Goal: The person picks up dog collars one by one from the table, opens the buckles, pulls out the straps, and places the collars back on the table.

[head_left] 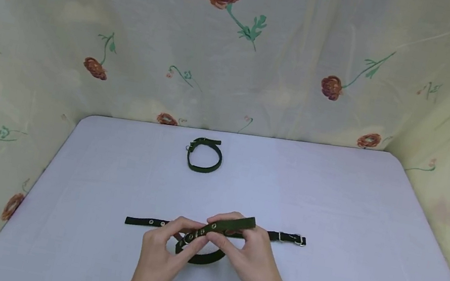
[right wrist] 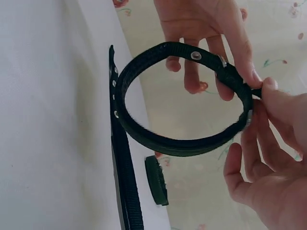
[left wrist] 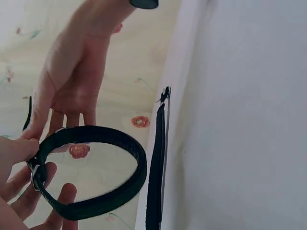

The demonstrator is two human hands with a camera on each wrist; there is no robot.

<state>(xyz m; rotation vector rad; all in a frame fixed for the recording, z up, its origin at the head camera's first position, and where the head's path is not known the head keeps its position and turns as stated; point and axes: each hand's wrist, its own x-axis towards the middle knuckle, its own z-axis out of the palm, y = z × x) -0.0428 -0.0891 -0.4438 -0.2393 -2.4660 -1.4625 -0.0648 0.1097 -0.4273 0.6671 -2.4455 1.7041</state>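
Note:
A dark green collar point(head_left: 237, 224) with metal eyelets is held up in both hands, bent round into a loop. The left hand point(head_left: 159, 254) pinches it near the buckle and the metal ring. Thumb and fingers of the right hand point(head_left: 254, 256) pinch the strap a little farther along, its tail end sticking out past them. In the right wrist view the whole loop of the collar point(right wrist: 168, 146) hangs between the two hands. Beneath them a second collar point(head_left: 291, 238) lies stretched out flat, its buckle to the right and eyelets to the left, its middle hidden by the hands.
Farther back on the white table point(head_left: 355, 198) lies a third collar point(head_left: 202, 169), buckled into a ring. A flowered cloth point(head_left: 282, 70) hangs behind the table's back edge and along both sides.

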